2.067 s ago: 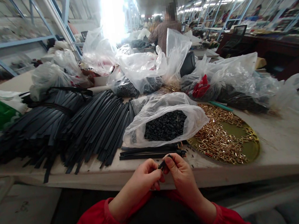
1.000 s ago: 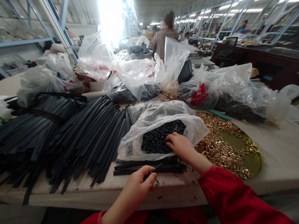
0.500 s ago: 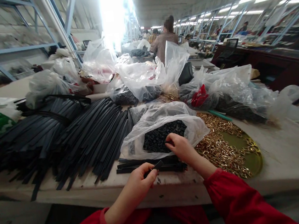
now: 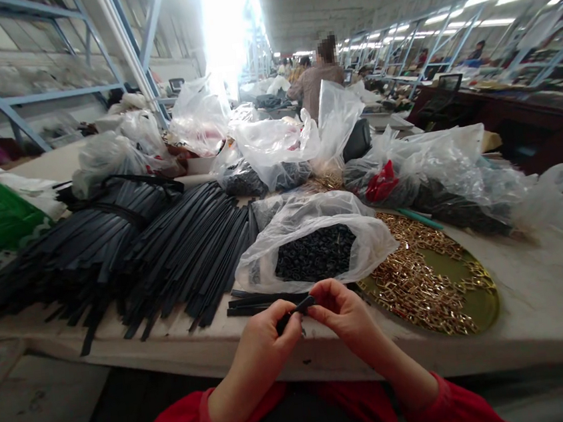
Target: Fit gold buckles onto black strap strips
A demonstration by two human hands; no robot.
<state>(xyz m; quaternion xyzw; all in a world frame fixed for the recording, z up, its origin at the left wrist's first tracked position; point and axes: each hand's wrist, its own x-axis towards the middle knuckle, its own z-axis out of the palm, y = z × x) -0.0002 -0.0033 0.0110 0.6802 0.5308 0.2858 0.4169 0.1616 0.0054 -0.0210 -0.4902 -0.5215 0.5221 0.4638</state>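
My left hand (image 4: pixel 274 336) is closed on a narrow black strap (image 4: pixel 305 304), whose end sticks out past the thumb. My right hand (image 4: pixel 339 309) meets it there, thumb and fingers pinched at the strap's tip around what looks like a small black loop, mostly hidden by the fingers. Just beyond both hands lies an opened clear plastic bag (image 4: pixel 254 267) full of small black loops (image 4: pixel 316 253). A few flat black straps (image 4: pixel 251 303) rest on the table between the bag and my left hand.
Large bundles of black straps (image 4: pixel 189 247) cover the table's left side. To the right, a round yellow tray (image 4: pixel 487 307) holds many gold metal buckles (image 4: pixel 420 284). Filled plastic bags (image 4: pixel 437 161) line the back. A person (image 4: pixel 321 79) stands farther off.
My right hand has come out of the bag of black loops and moved down and toward me to the strap's end. My left hand still holds the strap. The view has shifted slightly.
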